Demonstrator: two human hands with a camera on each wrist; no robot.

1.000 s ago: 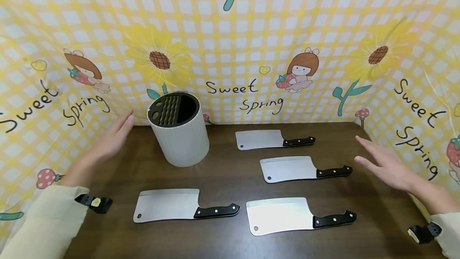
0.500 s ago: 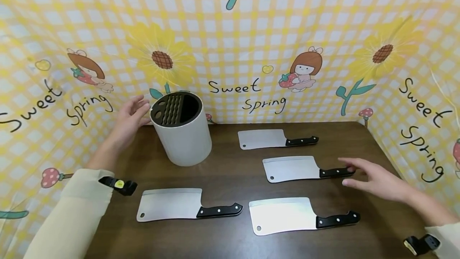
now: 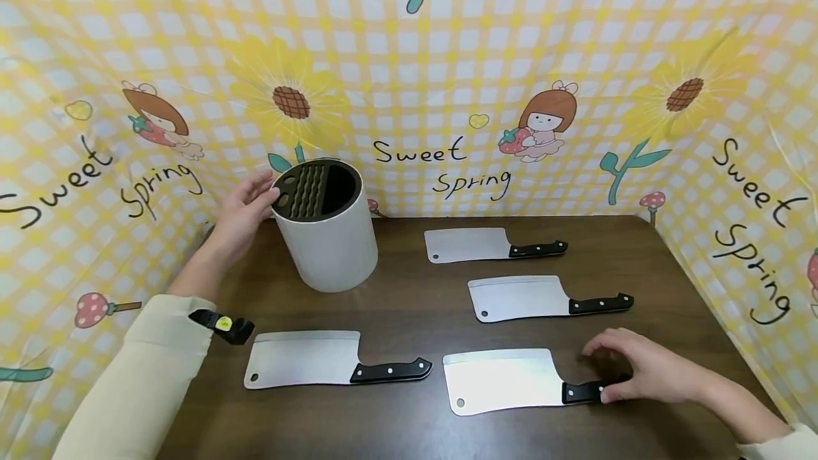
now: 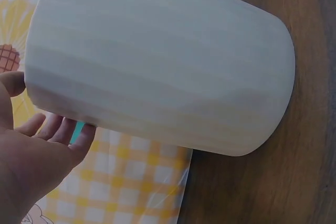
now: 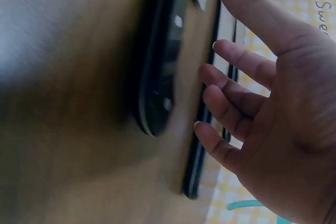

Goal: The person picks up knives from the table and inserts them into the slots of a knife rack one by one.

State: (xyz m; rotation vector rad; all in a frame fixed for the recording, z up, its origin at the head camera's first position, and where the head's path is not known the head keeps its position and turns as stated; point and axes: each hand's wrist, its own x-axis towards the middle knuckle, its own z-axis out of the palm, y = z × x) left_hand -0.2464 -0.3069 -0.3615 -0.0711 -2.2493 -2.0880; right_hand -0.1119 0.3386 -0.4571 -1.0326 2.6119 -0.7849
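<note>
The left hand (image 3: 241, 213) touches a white knife holder (image 3: 332, 258), its thumb at the rim and its other fingers, slightly bent and spread, against the side. The holder stands upright on the brown surface (image 3: 396, 435), just to the right of those fingers; its dark top has wavy slots beside a wide opening.

The right hand (image 3: 652, 371) hangs over the black handle (image 3: 578, 392) of the near right cleaver (image 3: 501, 382), thumb and fingers well parted and loosely curved; the right wrist view shows a gap between them and the handle. That blade lies to the left of the right fingers. Beyond them, towards the back, lie the middle cleaver (image 3: 516, 298) and then the far cleaver (image 3: 466, 245). The left cleaver (image 3: 305, 357) lies nearer the person than the left fingers. Behind both hands hangs a yellow checked cloth (image 3: 409, 77).
</note>
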